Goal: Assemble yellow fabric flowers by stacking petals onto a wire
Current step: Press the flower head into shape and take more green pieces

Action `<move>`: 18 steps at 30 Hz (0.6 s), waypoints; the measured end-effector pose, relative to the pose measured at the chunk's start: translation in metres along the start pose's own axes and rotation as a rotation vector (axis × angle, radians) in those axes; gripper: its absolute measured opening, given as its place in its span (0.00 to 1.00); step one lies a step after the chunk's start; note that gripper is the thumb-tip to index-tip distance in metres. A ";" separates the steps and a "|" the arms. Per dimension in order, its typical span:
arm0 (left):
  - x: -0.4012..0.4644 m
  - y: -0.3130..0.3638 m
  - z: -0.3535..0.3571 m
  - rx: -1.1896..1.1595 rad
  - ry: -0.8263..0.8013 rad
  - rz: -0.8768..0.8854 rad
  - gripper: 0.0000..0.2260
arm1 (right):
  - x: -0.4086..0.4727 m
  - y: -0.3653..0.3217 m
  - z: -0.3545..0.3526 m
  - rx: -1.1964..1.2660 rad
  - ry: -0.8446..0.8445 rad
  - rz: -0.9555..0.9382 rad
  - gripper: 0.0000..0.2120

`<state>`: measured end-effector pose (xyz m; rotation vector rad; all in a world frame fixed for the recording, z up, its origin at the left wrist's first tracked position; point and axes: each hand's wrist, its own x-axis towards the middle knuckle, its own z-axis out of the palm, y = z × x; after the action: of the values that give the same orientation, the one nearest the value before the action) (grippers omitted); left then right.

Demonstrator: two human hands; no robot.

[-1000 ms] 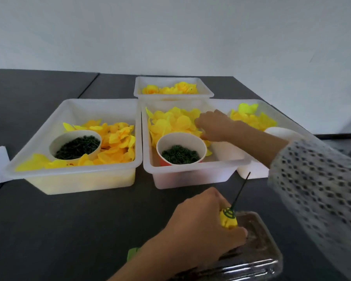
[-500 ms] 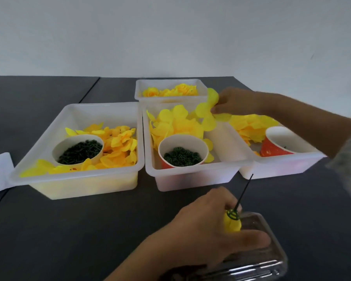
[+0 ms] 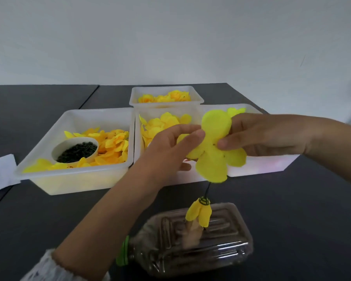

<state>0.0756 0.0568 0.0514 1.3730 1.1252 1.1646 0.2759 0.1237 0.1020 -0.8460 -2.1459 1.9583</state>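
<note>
A large yellow fabric petal piece (image 3: 214,148) is held in the air between both hands, above the black wire (image 3: 207,189). My left hand (image 3: 171,148) pinches its left side with thumb and forefinger. My right hand (image 3: 260,136) pinches its right side, thumb on the front. The wire stands upright from a clear plastic bottle (image 3: 193,238) lying on its side, with a small yellow bud and green ring (image 3: 200,212) threaded on it. The wire's tip is hidden behind the petal.
Three white bins stand in a row behind: the left bin (image 3: 73,177) holds yellow-orange petals and a cup of dark green parts (image 3: 75,150), the middle bin (image 3: 138,126) yellow petals, the right bin (image 3: 261,167) more. A smaller bin (image 3: 166,102) of finished flowers sits behind. White paper (image 3: 0,173) lies at left.
My right hand brought a petal piece from the bins toward me. My left hand let go of the wire base and rose to take the petal's other side.
</note>
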 end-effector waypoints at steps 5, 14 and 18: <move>-0.016 0.008 0.004 -0.069 0.026 0.021 0.11 | -0.006 0.026 0.017 0.062 0.133 0.010 0.26; -0.026 -0.011 0.000 -0.048 -0.025 -0.018 0.15 | -0.012 0.067 0.033 0.355 0.178 0.029 0.16; -0.027 -0.017 -0.003 -0.122 -0.025 -0.048 0.21 | -0.013 0.076 0.031 0.429 0.218 -0.002 0.17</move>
<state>0.0685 0.0317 0.0323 1.2576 1.0466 1.1589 0.2980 0.0912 0.0286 -0.9202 -1.5273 2.0988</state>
